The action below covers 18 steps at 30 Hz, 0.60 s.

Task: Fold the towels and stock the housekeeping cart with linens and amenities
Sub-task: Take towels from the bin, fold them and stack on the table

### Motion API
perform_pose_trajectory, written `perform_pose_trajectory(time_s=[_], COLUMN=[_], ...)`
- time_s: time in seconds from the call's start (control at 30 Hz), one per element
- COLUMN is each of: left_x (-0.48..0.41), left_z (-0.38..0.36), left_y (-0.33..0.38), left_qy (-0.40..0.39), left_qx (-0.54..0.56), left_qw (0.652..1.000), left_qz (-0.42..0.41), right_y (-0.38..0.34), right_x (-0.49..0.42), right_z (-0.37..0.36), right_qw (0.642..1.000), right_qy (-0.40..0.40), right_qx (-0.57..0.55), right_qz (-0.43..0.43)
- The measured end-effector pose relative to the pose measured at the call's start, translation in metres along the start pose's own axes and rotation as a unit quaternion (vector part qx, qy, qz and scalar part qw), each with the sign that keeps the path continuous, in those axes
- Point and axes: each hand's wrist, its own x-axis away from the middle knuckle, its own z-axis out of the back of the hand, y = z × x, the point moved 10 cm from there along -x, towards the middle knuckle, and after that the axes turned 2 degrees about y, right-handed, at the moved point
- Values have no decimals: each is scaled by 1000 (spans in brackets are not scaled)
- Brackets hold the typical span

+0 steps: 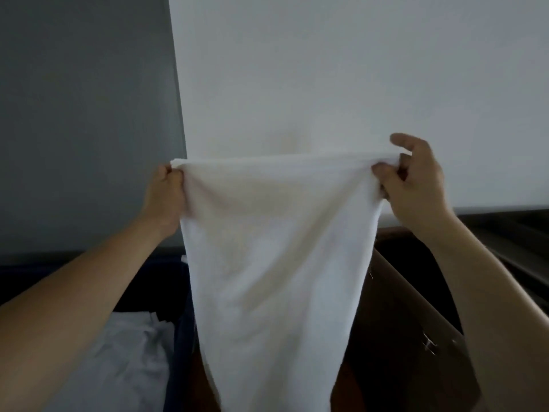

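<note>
A white towel (273, 263) hangs in the air in front of me, stretched along its top edge and narrowing toward the bottom of the frame. My left hand (166, 197) pinches the towel's top left corner. At the top right corner my right hand (416, 185) pinches the cloth between thumb and fingers, with the index finger raised above the edge. The towel's lower end runs out of view.
Below left, a dark blue bin (181, 337) holds crumpled white linen (124, 358). A brown cardboard box (416, 322) with open flaps stands at lower right. A white wall (326, 69) and a grey wall (83, 114) are straight ahead.
</note>
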Motion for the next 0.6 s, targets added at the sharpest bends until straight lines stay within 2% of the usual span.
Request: perform_pose_trajectory(time_s=[0.1, 0.13, 0.2, 0.27, 0.4, 0.53, 0.6], left_x=[-1, 0, 5, 6, 5, 20, 29], left_z=[1, -1, -4, -5, 1, 4, 5], left_y=[6, 6, 10, 19, 10, 12, 27], left_qy=[19, 17, 19, 43, 76, 86, 61], left_qx=[-17, -30, -42, -38, -58, 7, 41], left_qw=[1000, 999, 997, 995, 994, 995, 994], left_qz=[-15, -27, -61, -83, -42, -54, -77], right_y=[18, 14, 4, 4, 11, 17, 21], right_x=[8, 6, 1, 3, 13, 7, 5], right_z=[-16, -10, 9, 7, -21, -2, -2], right_qw=[996, 997, 996, 988, 987, 983, 981], right_qy=[-71, -64, 5, 25, -74, -3, 5], right_qx=[23, 5, -82, -140, -107, -159, -165], right_qz=[-45, -40, -31, -61, -93, -94, -98])
